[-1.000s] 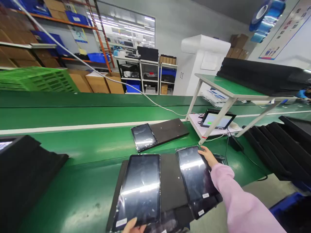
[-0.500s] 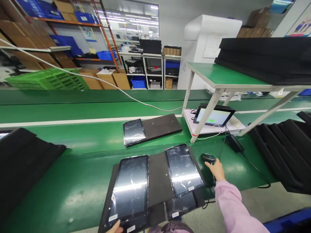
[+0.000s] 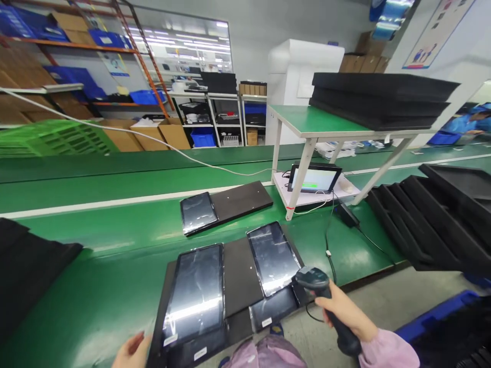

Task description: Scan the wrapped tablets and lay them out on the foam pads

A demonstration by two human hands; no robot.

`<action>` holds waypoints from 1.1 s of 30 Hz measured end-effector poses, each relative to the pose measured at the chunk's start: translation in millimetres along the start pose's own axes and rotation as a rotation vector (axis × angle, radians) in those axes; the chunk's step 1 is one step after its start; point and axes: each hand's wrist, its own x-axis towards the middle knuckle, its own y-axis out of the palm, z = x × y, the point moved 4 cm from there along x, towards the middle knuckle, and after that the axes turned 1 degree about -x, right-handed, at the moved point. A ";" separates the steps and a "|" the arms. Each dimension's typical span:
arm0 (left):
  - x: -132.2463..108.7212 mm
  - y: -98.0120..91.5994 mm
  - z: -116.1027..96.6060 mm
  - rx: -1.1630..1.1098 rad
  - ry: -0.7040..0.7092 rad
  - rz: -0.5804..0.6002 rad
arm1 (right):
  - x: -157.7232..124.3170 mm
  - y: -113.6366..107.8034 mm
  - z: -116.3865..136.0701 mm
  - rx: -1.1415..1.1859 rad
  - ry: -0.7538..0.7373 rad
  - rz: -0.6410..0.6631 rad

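My right hand (image 3: 337, 304) is wrapped round the handle of a black barcode scanner (image 3: 312, 278). The scanner's head is raised over the right edge of a black foam tray (image 3: 238, 276). Two film-covered screens lie on the tray, a left screen (image 3: 197, 291) and a right screen (image 3: 273, 260). More screens with white labels show under them at the near edge, such as a lower screen (image 3: 274, 309). My left hand (image 3: 132, 350), fingers loosely bent and apart, is beside the tray's near left corner and holds nothing.
Another foam tray (image 3: 245, 199) with one screen (image 3: 198, 210) lies farther back on the green bench (image 3: 111, 286). A tablet (image 3: 314, 179) with a lit display stands under a raised shelf (image 3: 291, 122). Black trays (image 3: 425, 220) lean at the right, and a black cable (image 3: 328, 240) crosses the bench.
My right hand has lifted the barcode scanner off the bench and brought it nearer to the tray's right edge. My left hand has moved off the tray's near edge to the left. The view has turned right.
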 end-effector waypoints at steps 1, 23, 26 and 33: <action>3.2 5.1 -1.4 -0.010 0.003 0.041 | -8.7 11.8 1.8 -0.024 0.002 -0.006; 3.7 5.3 18.9 -0.290 -0.126 0.408 | -56.2 97.9 20.1 -0.110 -0.046 -0.051; -5.1 2.4 11.1 -0.289 -0.077 0.430 | -59.9 156.9 16.1 -0.040 -0.054 0.068; -3.2 -8.6 19.5 -0.251 -0.049 0.507 | -58.9 274.9 2.9 0.028 0.004 0.225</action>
